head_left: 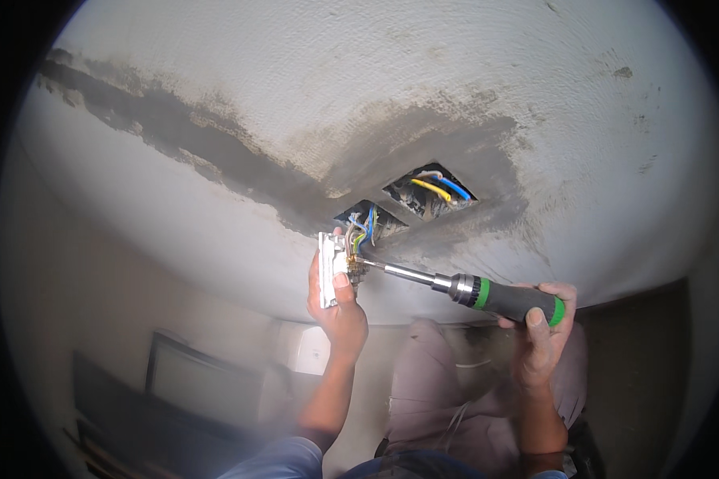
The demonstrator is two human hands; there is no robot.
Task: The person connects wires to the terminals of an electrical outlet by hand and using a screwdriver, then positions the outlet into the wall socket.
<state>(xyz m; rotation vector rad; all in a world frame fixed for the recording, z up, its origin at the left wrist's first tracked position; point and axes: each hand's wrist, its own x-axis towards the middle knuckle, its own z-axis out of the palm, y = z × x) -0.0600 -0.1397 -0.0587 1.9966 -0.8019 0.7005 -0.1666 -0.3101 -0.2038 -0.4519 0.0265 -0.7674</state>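
Observation:
My left hand (342, 307) is closed around a white electrical socket (327, 271), held edge-on just out from the wall. Blue, brown and yellow-green wires (364, 227) run from the socket's back into the nearer wall box (390, 227). My right hand (545, 339) grips a screwdriver (510, 303) with a black and green handle, thumb and fingers wrapped near its end. The steel shaft points left, and its tip meets the metal terminal side of the socket. Exactly which screw it touches is too small to tell.
A second wall box (433, 191) beside the first holds loose blue, yellow and brown wires. Grey plaster (240, 164) forms a band along the white wall (359, 72). My legs (431, 391) are below; a dark frame (188, 359) and a white object (311, 350) stand lower left.

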